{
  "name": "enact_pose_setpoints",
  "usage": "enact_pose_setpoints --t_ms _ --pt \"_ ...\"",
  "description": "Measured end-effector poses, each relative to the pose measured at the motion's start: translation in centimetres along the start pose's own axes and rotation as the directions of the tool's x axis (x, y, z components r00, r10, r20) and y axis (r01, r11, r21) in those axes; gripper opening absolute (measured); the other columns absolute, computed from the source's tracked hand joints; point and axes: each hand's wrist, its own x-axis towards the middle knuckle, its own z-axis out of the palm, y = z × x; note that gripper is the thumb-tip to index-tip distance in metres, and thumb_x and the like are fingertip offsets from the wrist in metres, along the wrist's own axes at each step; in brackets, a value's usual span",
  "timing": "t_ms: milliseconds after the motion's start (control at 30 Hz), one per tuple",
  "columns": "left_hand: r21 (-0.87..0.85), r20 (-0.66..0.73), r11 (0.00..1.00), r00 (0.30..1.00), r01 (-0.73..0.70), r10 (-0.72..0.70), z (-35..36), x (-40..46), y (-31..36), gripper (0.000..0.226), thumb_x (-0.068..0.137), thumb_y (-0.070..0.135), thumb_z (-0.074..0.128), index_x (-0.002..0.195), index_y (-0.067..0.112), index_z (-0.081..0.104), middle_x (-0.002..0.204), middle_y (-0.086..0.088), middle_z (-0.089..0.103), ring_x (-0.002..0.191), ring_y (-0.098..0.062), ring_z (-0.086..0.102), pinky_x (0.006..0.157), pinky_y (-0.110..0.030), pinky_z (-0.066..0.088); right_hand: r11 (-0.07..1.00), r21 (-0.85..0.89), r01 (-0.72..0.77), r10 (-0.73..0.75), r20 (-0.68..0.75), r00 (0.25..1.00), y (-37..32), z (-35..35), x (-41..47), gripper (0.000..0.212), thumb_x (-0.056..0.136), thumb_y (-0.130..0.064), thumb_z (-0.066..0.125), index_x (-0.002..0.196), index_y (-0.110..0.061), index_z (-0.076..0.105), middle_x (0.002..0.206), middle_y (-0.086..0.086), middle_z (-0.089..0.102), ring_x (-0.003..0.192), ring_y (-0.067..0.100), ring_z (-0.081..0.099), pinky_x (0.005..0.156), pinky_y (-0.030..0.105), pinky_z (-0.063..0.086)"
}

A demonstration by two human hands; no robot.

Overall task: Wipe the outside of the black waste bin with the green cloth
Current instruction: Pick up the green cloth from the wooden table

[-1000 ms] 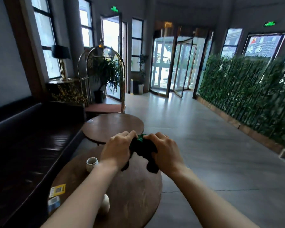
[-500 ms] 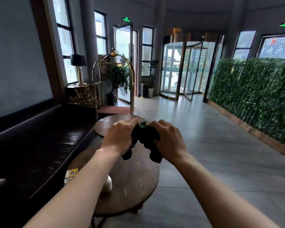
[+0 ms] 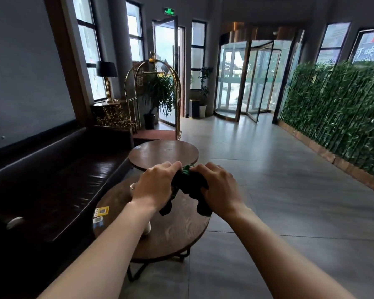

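**Both hands bunch the green cloth above the round table**

The left hand (image 3: 158, 186) and right hand (image 3: 219, 190) each close their grip on the green cloth (image 3: 189, 184), held crumpled between them in the air. Below the cloth stands the round wooden table (image 3: 171, 234); a small white cup (image 3: 134, 187) sits on the table left of the hands.

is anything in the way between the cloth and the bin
Both hands, left hand and right hand, already grip the cloth. No bin is clearly identifiable, so its path cannot be judged; two round tables stand just ahead.
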Motion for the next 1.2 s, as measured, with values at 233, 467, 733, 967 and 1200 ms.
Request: enact_pose_setpoints --t_ms 233,467,733,967,1200 --pt "-0.027 0.031 0.999 0.999 0.026 -0.025 2.1 -0.8 -2.8 0.031 0.086 0.008 0.061 0.111 0.026 0.057 0.088 0.000 0.062 0.085 -0.030 0.066 0.071 -0.044 0.055 0.999 0.008 -0.031 0.031 -0.009 0.999 -0.4 3.7 0.0 0.045 0.082 -0.011 0.076 0.125 -0.022 0.068 0.108 0.004 0.070 0.095 0.030 0.065 0.075 0.034 0.051" --pt "-0.048 0.069 0.999 0.998 0.014 -0.011 9.4 -4.8 -6.0 0.035 0.083 0.005 0.063 0.110 0.026 0.057 0.091 0.000 0.064 0.088 -0.027 0.066 0.076 -0.044 0.057 0.998 0.020 -0.055 0.055 0.007 0.998 1.4 11.7 -3.9 0.044 0.088 -0.014 0.074 0.130 -0.022 0.065 0.112 0.004 0.069 0.100 0.027 0.064 0.084 0.042 0.057" --pt "-0.072 0.131 0.996 0.991 0.051 -0.042 23.3 -13.4 -9.3 0.037 0.082 0.005 0.063 0.112 0.026 0.058 0.094 0.001 0.063 0.090 -0.026 0.066 0.072 -0.039 0.053 0.997 0.012 -0.082 0.080 0.071 0.994 5.9 24.6 -12.5 0.047 0.084 -0.014 0.078 0.127 -0.025 0.065 0.113 0.001 0.069 0.101 0.025 0.063 0.081 0.042 0.058" --pt "-0.096 0.181 0.992 0.981 0.084 -0.066 35.1 -21.0 -11.5 0.037 0.082 0.006 0.060 0.113 0.025 0.059 0.094 0.000 0.063 0.090 -0.029 0.066 0.071 -0.041 0.053 0.993 0.017 -0.119 0.117 0.107 0.987 9.9 35.8 -20.5 0.047 0.081 -0.009 0.077 0.124 -0.024 0.068 0.106 0.001 0.069 0.095 0.028 0.064 0.077 0.042 0.057" --pt "-0.107 0.175 0.990 0.982 0.095 -0.075 44.3 -26.7 -13.1 0.040 0.079 0.005 0.062 0.114 0.025 0.060 0.095 0.002 0.063 0.094 -0.028 0.065 0.072 -0.040 0.052 0.989 0.020 -0.148 0.145 0.098 0.984 13.1 44.1 -26.6 0.050 0.082 -0.004 0.076 0.127 -0.025 0.068 0.110 0.000 0.070 0.099 0.026 0.064 0.082 0.040 0.057"
